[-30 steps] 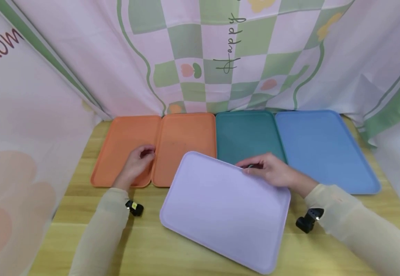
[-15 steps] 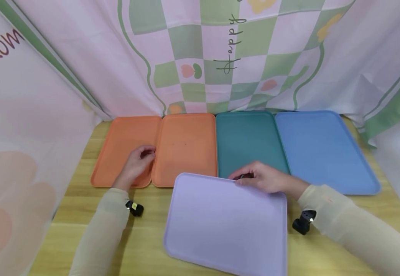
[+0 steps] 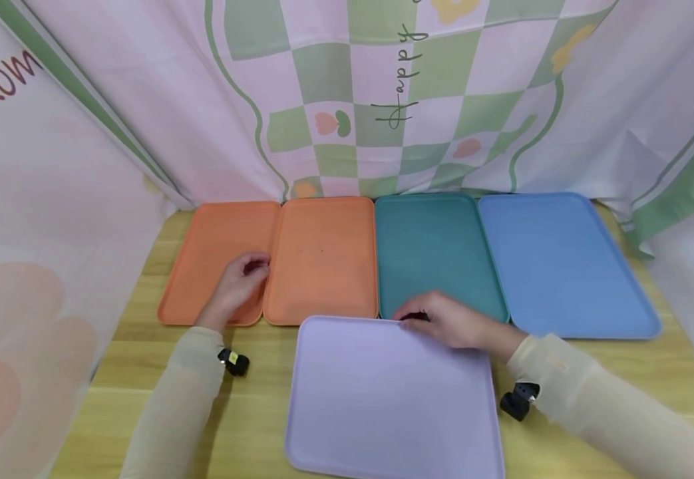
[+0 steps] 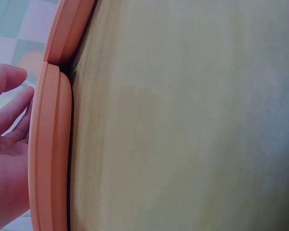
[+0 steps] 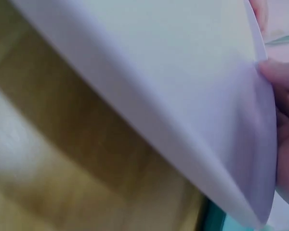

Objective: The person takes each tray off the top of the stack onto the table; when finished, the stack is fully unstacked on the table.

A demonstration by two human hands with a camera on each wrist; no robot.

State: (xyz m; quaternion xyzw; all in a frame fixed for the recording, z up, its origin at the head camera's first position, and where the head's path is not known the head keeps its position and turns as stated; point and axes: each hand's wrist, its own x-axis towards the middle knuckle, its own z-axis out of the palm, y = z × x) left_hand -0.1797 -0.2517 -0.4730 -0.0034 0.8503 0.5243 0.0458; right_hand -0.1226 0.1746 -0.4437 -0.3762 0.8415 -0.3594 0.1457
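Observation:
My right hand (image 3: 445,319) pinches the far rim of a lilac rectangular tray (image 3: 391,392), thumb on the upper face. In the right wrist view the tray's near side stands off the tabletop with a shadow below. My left hand (image 3: 239,283) rests over the leftmost orange tray (image 3: 203,266), its loosely curled fingers at the seam with a second orange tray (image 3: 329,266). Its thumb and fingers show above the orange rim in the left wrist view. Just beyond my right hand lies a dark green tray (image 3: 430,246).
A blue tray (image 3: 562,259) ends the row on the right. All these trays lie side by side on a wooden table (image 3: 257,412), against a printed curtain (image 3: 376,100) at the back. More curtain hangs at both sides.
My right hand has drawn the lilac tray toward me and turned it, so its far edge runs nearly level and more of the green tray shows. The left hand has stayed still.

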